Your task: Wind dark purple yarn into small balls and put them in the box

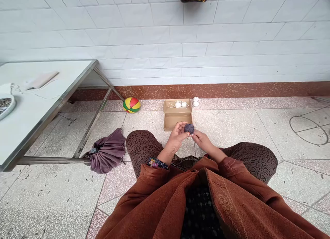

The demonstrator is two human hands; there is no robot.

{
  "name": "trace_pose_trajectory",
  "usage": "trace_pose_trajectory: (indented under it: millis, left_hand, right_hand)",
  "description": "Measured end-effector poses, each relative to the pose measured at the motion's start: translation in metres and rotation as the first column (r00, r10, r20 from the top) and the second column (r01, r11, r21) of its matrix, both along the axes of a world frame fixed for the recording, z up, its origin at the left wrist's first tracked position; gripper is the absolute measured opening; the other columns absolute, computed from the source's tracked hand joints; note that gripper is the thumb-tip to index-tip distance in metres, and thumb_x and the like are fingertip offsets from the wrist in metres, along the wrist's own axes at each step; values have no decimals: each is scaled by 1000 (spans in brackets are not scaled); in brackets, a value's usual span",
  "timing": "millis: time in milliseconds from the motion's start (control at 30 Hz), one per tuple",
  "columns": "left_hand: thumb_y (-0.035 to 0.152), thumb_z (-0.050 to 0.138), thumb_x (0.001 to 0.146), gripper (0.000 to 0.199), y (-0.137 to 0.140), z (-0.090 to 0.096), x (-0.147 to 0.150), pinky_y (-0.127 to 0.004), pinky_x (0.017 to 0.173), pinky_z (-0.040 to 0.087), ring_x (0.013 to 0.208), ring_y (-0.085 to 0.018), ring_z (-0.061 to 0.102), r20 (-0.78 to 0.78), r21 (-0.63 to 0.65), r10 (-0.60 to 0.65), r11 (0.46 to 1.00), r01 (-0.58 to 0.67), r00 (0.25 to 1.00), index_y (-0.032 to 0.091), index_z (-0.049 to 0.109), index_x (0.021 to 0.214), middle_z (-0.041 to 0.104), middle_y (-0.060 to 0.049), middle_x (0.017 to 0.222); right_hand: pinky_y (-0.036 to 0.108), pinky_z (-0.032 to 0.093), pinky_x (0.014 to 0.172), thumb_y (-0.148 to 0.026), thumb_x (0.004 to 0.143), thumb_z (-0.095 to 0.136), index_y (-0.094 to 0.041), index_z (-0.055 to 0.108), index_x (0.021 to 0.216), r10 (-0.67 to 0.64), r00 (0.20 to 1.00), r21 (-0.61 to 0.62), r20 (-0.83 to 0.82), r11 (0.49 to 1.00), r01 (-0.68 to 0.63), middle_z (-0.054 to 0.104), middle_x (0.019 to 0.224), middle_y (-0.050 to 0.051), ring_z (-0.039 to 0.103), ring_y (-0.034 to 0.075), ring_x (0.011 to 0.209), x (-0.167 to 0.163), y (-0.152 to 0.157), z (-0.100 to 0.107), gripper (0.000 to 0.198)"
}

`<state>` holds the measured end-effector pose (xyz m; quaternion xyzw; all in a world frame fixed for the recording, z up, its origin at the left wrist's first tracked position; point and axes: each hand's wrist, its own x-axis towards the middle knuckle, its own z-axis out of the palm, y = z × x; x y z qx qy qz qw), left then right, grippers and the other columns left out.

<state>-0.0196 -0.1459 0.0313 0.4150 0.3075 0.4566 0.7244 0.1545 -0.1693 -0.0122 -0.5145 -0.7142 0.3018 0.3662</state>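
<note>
A small dark grey-purple ball of yarn [189,128] is held up in front of my lap. My left hand [178,135] has its fingers closed around the ball's left side. From the right, my right hand [202,139] pinches at the ball's lower edge; whether a strand lies between those fingers is too small to see. Just beyond my hands an open cardboard box [171,120] rests on the floor. Two white yarn balls [180,104] with loose strands lie in its raised lid part. Beside the lid sit two more white balls [196,101].
A red, yellow and green ball [131,105] lies near the wall. To the left stands a metal-framed table [74,74] with a pale cloth [42,80] and a dish [6,105]. Purple gathered fabric [109,151] touches its lower bar. A wire ring stand [309,131] is at the right.
</note>
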Motion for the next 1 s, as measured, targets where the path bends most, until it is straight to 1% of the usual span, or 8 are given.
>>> trace_pose_trajectory:
  millis: [100,267,367,467,633,800,900,1000]
  left_hand:
    - [19,77,67,51,3,-6,0,-28,81,49,91,-14,60,-134,58,114,993,-107,984,20,55,113,61,-4,108]
    - [17,76,65,57,8,-13,0,-27,76,47,88,-14,61,-307,169,178,977,-131,935,21,51,116,60,-6,112]
    - [15,77,63,63,6,-9,0,-27,75,46,88,-15,61,-384,218,136,975,-53,914,21,50,120,60,-7,114]
    - [15,77,63,68,1,-2,-1,-29,78,47,88,-14,60,-360,206,-30,972,111,932,23,51,125,61,-6,114]
    - [26,80,68,65,-5,6,0,-33,82,51,96,-18,62,-31,49,-237,970,238,971,26,53,127,61,-6,116]
    - [27,79,67,52,5,-1,-5,-35,86,53,98,-18,63,20,-89,16,996,-14,1000,22,58,114,62,-7,118]
    - [24,78,64,49,13,-10,-10,-32,85,51,94,-16,62,-155,-48,195,978,-205,968,20,58,108,64,-5,111]
    - [21,78,63,48,15,-14,-12,-31,84,48,89,-15,61,-306,54,242,970,-237,921,18,58,107,66,-5,104]
  right_hand:
    - [32,52,75,-42,105,39,-22,63,91,149,986,27,76,988,-151,65,83,5,62,19,79,-5,-17,2,34]
    - [32,52,77,-40,106,40,-22,65,95,250,956,130,155,954,-270,66,86,7,62,19,79,5,-22,34,33]
    - [31,51,73,-41,105,44,-22,66,94,173,976,185,133,963,-196,65,83,6,62,18,77,16,-10,50,32]
    - [32,50,75,-45,102,52,-22,67,90,58,997,198,53,978,-67,65,82,6,61,19,79,24,8,52,30]
    - [31,49,73,-48,99,53,-21,64,84,-130,985,93,-111,986,141,64,79,4,59,18,76,18,16,23,33]
    - [30,51,73,-47,103,44,-21,64,94,1,999,-12,-45,1000,-1,66,82,3,61,17,75,-2,-11,-5,34]
    - [32,52,81,-46,104,44,-22,66,97,172,985,42,26,984,-173,70,92,7,65,19,86,-8,-22,0,34]
    - [32,53,79,-45,104,46,-23,68,98,214,974,110,71,969,-220,69,88,7,65,19,83,-4,-20,18,32]
